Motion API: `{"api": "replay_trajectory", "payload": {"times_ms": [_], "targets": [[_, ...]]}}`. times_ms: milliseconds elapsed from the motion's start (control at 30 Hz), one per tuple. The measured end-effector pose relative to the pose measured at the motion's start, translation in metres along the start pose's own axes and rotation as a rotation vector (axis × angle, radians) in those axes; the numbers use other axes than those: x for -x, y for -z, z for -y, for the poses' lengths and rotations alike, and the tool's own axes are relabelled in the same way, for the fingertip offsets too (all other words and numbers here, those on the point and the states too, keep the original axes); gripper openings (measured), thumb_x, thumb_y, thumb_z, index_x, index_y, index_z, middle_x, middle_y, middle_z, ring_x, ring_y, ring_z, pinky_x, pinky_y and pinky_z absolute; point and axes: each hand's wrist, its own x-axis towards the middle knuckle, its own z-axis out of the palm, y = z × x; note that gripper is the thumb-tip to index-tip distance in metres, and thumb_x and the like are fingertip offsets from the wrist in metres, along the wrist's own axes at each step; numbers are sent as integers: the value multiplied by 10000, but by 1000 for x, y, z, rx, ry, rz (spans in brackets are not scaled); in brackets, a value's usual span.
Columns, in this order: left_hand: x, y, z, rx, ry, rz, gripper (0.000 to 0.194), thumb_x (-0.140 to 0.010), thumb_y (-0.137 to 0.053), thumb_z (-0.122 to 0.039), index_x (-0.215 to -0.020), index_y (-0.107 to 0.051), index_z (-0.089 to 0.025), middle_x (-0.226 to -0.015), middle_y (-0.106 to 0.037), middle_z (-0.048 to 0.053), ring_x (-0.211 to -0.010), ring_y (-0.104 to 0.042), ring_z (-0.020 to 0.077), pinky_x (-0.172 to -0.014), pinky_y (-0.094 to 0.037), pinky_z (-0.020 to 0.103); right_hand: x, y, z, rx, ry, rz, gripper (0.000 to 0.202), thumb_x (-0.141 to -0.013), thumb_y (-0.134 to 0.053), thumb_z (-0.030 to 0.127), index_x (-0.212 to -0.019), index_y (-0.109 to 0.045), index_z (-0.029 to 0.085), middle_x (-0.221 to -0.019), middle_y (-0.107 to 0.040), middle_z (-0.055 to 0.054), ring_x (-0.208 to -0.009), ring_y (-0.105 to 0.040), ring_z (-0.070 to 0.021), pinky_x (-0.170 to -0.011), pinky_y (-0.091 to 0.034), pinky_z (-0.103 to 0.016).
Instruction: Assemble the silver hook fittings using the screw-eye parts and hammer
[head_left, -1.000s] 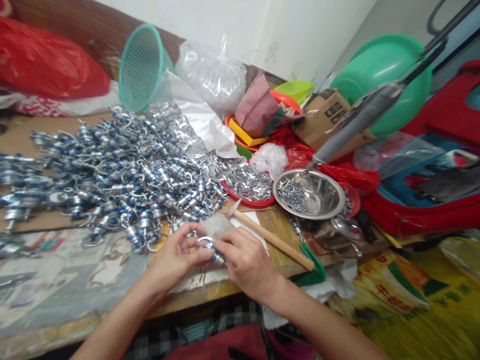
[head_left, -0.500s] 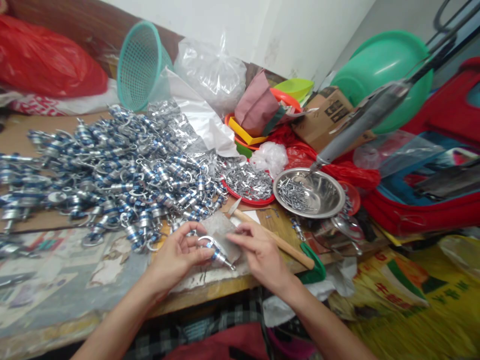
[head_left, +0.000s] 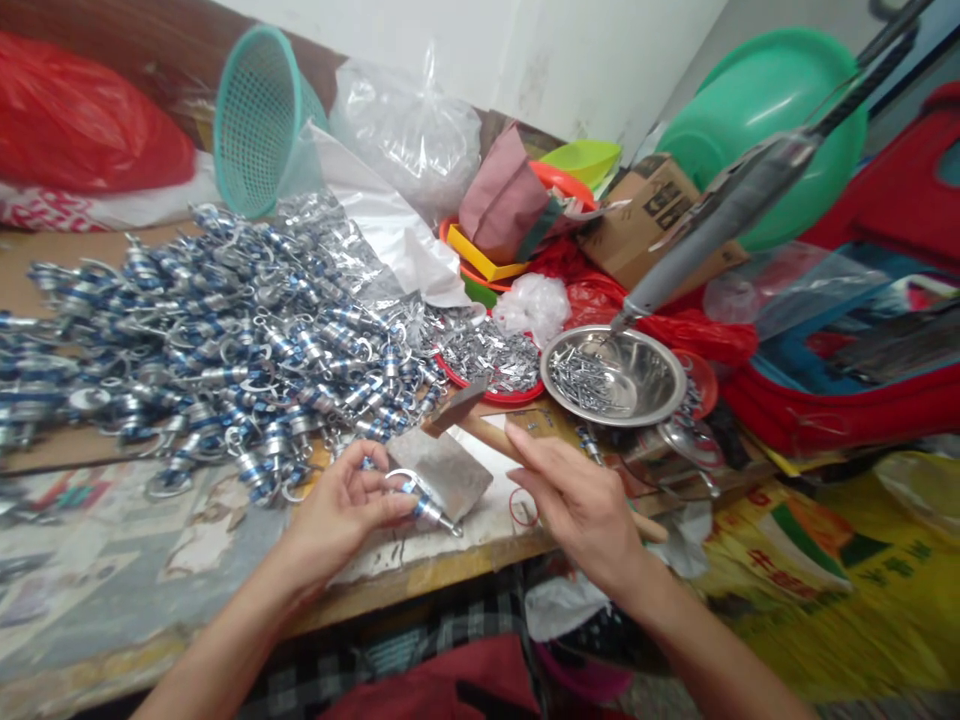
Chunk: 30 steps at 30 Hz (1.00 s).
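Left hand (head_left: pixel 341 510): palm inward, fingers curled, thumb and fingertips pinching a blue-and-silver fitting (head_left: pixel 429 510) near its ring; stem points rightward.
Fitting position: at the near side of the steel block (head_left: pixel 454 472); contact I cannot tell.
Right hand (head_left: pixel 589 505): closed around the handle of the hammer (head_left: pixel 493 436), forearm angled in from lower right.
Hammer head: tilted, by the block's far edge.
Finger risk: a slipping or misjudged hammer could catch the left fingertips, so near the block.
Fitting risk: rounded body might roll or skid, given a loose pinch.
Pile (head_left: pixel 225 350): similar fittings, heaped leftward.
Beyond: red tray (head_left: pixel 517 397), steel bowl (head_left: pixel 637 375).
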Motion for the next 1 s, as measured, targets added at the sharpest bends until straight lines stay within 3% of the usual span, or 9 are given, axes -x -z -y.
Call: {"api": "replay_trajectory", "payload": {"times_ms": [167,333,500,567,667,733,833,1000], "targets": [[0,1,0,16,-5,-7,446,-529,-754,-151,-721,-358,-222,-563,-665,-55,-516,-631,130,-530,-511,251,18,0,15,217,65,153,539,-820,-395,80,-1309,-366,304,-850,-635,-41,-688,-580,-178,-591,-454,-285],[-1,2,2,3,0,-45,451,-508,-764,-148,-730,-379,-221,-579,-680,-48,-522,-640,139,-536,-514,255,31,-6,14,178,31,83,490,-827,-382,82,-1263,-442,298,-873,-643,-46,-748,-594,-177,-648,-467,-281],[2,1,-1,-173,-20,-76,333,-551,-739,-202,-822,-545,-198,-646,-709,-12,-632,-661,172,-643,-515,291,22,-14,-21,32,-251,52,385,-840,-469,230,-1223,-495,229,-923,-646,-48,-803,-606,-166,-721,-474,-269],[3,1,-1,-381,-69,-104,187,-598,-700,-250,-763,-642,-183,-684,-717,17,-673,-656,191,-683,-501,309,12,-17,-39,32,-333,127,397,-817,-507,266,-1209,-510,205,-953,-653,-55,-845,-606,-177,-743,-471,-277],[3,4,1,-616,-246,-138,101,-632,-664,-292,-665,-703,-206,-749,-702,33,-736,-633,206,-718,-475,322,-11,-23,-58,134,-327,313,297,-825,-497,337,-1082,-613,242,-944,-669,-25,-833,-614,-157,-717,-469,-237],[2,5,3,-674,-381,-131,92,-631,-664,-294,-656,-715,-223,-815,-665,39,-785,-613,204,-716,-463,309,-33,-27,-65,234,-318,321,288,-869,-424,350,-1027,-641,246,-947,-664,-22,-850,-605,-139,-732,-453,-214],[-1,6,5,-753,-504,-123,101,-656,-645,-293,-679,-723,-233,-851,-605,43,-793,-590,194,-682,-447,292,-74,-34,-75,366,-383,244,296,-884,-386,236,-1044,-627,175,-1034,-622,-102,-981,-558,-185,-829,-410,-267],[-3,4,3,-789,-486,-65,128,-701,-612,-275,-740,-724,-226,-755,-610,27,-727,-584,172,-659,-429,276,-126,-46,-90,456,-452,322,221,-679,-582,69,-876,-679,101,-937,-645,-180,-947,-583,-274,-811,-418,-328]]}}
